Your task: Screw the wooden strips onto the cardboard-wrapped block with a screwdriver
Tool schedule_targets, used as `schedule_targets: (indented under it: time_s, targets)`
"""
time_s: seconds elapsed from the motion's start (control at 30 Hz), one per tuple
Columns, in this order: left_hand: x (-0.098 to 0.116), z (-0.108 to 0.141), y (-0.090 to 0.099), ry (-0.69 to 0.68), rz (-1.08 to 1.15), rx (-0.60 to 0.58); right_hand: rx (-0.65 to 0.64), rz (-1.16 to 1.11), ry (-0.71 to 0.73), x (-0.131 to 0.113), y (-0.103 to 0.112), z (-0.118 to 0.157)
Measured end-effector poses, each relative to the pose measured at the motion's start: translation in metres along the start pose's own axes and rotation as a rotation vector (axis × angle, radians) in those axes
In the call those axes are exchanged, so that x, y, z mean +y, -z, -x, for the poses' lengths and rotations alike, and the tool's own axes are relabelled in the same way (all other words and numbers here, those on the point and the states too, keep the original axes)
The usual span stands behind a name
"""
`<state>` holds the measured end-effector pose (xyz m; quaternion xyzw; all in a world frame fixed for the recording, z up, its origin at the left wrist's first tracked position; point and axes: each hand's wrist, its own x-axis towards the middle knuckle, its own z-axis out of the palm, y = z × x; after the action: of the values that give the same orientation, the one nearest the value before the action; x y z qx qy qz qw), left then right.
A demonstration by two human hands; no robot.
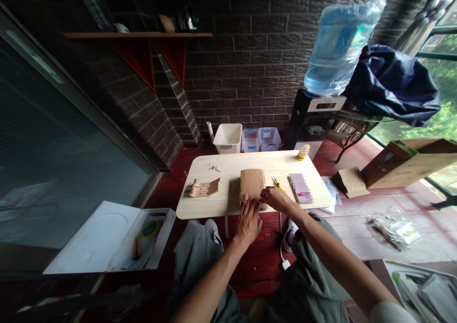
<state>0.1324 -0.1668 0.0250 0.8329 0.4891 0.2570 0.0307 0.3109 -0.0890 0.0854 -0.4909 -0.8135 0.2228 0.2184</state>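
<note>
Head cam shot, looking down at a low light-wood table [228, 170] with both hands at its near edge. Left hand [249, 220] has its fingers loosely spread, tips on the near end of a ribbed wood block [253, 185] lying flat mid-table. Right hand [275, 199] comes in from the other side, fingers together, tips against that same end; can't tell if it's actually pinching anything. Left of the block sits a slotted wood part [204, 188], with a few screws [213, 167] farther along the table. On the right there's a yellow screwdriver [277, 185], a pixelated pack [300, 188] and a small bottle [303, 152] by the far edge. Floor has an open case [110, 237] holding pliers [136, 247], plus bins [227, 138] past the table and a cardboard box [407, 163] off to the right.
</note>
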Motion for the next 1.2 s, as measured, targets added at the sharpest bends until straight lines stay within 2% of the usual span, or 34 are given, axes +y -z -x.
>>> schedule_targets:
  time_s: [0.2, 0.3, 0.43, 0.6, 0.87, 1.03, 1.1, 1.2]
  targets:
    - [-0.003, 0.001, 0.001, -0.032, -0.008, 0.015, -0.106, 0.252, 0.042, -0.010, -0.006, 0.001]
    - [-0.002, 0.001, 0.001, -0.022, -0.020, 0.018, -0.105, 0.322, 0.063, -0.012, -0.002, 0.002]
    - [0.004, 0.001, 0.003, -0.016, -0.029, 0.028, -0.026, 0.215, 0.011, -0.005, 0.007, 0.008]
    - [0.011, 0.003, 0.002, -0.018, -0.012, 0.030, -0.025, 0.047, -0.099, 0.008, 0.015, 0.021]
    - [0.019, 0.000, -0.001, -0.021, -0.009, 0.016, 0.115, -0.073, -0.053, 0.022, 0.006, 0.035]
    - [0.022, -0.004, 0.009, -0.056, 0.035, 0.097, 0.224, -0.164, -0.030, 0.034, -0.003, 0.039]
    - [0.016, -0.007, 0.013, -0.038, 0.068, 0.182, 0.254, -0.179, -0.033, 0.040, -0.003, 0.039]
    - [-0.002, -0.013, 0.018, 0.086, 0.134, 0.360, 0.287, -0.195, -0.040, 0.051, 0.002, 0.040]
